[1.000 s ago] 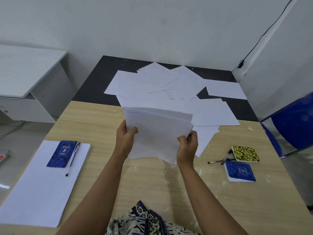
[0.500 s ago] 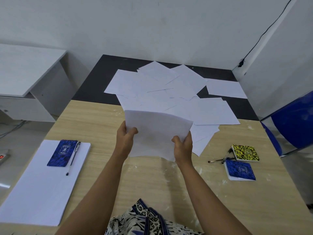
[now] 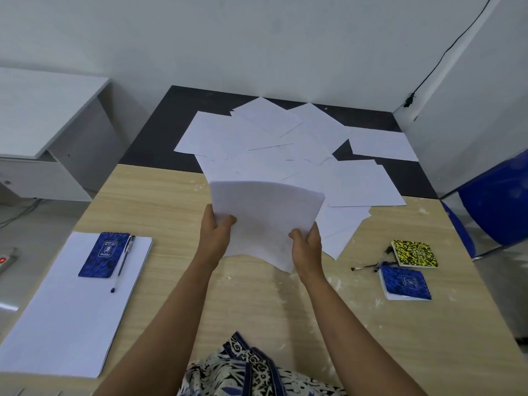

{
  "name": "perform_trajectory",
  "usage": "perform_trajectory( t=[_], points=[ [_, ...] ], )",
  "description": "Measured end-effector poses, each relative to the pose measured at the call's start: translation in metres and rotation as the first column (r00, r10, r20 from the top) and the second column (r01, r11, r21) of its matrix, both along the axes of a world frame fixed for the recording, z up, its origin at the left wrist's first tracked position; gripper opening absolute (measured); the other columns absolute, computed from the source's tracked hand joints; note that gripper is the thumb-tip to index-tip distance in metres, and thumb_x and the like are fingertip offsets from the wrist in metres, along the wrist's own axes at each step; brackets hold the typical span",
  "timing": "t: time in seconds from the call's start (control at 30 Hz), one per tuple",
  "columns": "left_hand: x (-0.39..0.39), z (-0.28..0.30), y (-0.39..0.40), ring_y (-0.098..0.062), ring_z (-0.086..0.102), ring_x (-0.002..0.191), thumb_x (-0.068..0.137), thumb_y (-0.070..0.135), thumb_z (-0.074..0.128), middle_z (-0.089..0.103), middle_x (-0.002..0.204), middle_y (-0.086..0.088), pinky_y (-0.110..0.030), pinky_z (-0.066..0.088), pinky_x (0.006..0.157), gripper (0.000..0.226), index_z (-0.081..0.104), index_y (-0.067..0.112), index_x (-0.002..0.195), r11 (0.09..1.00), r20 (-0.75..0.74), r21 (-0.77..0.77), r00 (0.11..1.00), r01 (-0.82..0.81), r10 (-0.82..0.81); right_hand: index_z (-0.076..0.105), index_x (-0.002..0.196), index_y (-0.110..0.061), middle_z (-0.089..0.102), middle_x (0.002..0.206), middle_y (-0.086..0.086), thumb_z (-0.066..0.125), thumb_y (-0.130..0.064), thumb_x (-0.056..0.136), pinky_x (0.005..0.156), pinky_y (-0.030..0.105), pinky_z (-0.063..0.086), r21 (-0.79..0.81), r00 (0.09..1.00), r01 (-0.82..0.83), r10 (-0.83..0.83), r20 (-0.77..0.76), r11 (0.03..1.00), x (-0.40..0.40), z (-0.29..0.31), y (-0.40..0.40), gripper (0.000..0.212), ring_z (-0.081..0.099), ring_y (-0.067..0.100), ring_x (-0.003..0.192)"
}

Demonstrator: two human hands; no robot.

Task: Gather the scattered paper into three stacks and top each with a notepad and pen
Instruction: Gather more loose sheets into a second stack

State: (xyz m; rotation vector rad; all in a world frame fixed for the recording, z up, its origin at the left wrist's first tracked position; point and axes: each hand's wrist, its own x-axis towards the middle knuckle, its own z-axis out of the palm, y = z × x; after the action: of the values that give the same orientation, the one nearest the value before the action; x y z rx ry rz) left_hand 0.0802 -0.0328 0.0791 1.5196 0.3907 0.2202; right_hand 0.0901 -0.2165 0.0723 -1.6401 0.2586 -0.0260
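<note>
We see a white desk [image 3: 43,110] at the far left, a blue chair [image 3: 497,207] at the right, a black cable [image 3: 445,52] running down the wall, and a power strip [image 3: 7,260] on the floor.

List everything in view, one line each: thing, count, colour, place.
finished paper stack: one, white, table's near left
blue notepad: one, on that stack
pen: one, dark, beside that notepad
scattered sheets: many, white, table's far middle
yellow notepad: one, yellow-black, table's right
second blue notepad: one, table's right
loose pens: two, dark, left of those notepads
table: one, light wood, dark far end
chair: one, blue, far right
held sheets: white, in both hands
left hand: grips left edge
right hand: grips right edge
</note>
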Motion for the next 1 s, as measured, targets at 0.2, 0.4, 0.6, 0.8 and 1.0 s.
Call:
perform_trajectory(
  t=[0.2,0.4,0.6,0.8,1.0],
  points=[
    [-0.003,-0.022,0.003,-0.019,0.06,0.106,0.097,0.01,0.052,0.062,0.118,-0.006,-0.023,0.049,0.077,0.031,0.053,0.01,0.128,0.99,-0.005,0.118,0.997,0.075,-0.075,0.043,0.105,-0.031,0.055,0.098,-0.014,0.048,-0.005,0.09,0.073,0.024,0.042,-0.111,0.995,-0.074,0.065,-0.08,0.991,0.003,-0.011,-0.001,0.031,0.054,0.012,0.091],
    [0.005,-0.026,0.008,-0.017,0.064,0.103,0.098,0.013,0.051,0.066,0.114,-0.002,-0.025,0.051,0.078,0.029,0.056,0.01,0.126,0.993,-0.03,0.111,0.999,0.027,-0.024,0.045,0.106,-0.025,0.057,0.099,-0.007,0.051,-0.011,0.092,0.072,0.025,0.041,-0.212,0.978,-0.171,0.141,-0.151,0.962,0.007,-0.023,-0.004,0.021,0.055,0.018,0.095],
    [0.014,-0.03,0.013,-0.008,0.064,0.097,0.097,0.013,0.052,0.066,0.113,0.002,-0.02,0.051,0.07,0.03,0.056,0.012,0.127,0.998,-0.116,-0.029,0.992,-0.049,0.046,0.053,0.117,-0.023,0.061,0.102,-0.01,0.058,-0.019,0.091,0.081,0.026,0.044,-0.267,0.955,-0.26,0.206,-0.213,0.928,0.01,-0.037,-0.008,0.027,0.059,0.014,0.097],
    [0.026,-0.044,0.018,-0.021,0.066,0.101,0.095,0.013,0.056,0.067,0.115,-0.003,-0.036,0.053,0.082,0.032,0.057,0.009,0.126,0.99,-0.211,-0.087,0.974,-0.108,0.087,0.053,0.127,-0.024,0.059,0.105,-0.014,0.043,-0.013,0.098,0.085,0.022,0.04,-0.238,0.936,-0.313,0.255,-0.244,0.919,0.016,-0.045,-0.007,0.032,0.056,0.008,0.097],
    [0.037,-0.055,0.023,-0.021,0.066,0.097,0.093,0.011,0.057,0.067,0.112,-0.003,-0.035,0.054,0.079,0.027,0.058,0.013,0.121,0.995,-0.298,-0.095,0.954,-0.013,-0.016,0.057,0.117,-0.023,0.064,0.11,-0.01,0.043,-0.01,0.094,0.09,0.029,0.047,-0.14,0.933,-0.236,0.184,-0.311,0.962,0.036,-0.062,-0.011,0.031,0.06,0.011,0.104]
  ],
)
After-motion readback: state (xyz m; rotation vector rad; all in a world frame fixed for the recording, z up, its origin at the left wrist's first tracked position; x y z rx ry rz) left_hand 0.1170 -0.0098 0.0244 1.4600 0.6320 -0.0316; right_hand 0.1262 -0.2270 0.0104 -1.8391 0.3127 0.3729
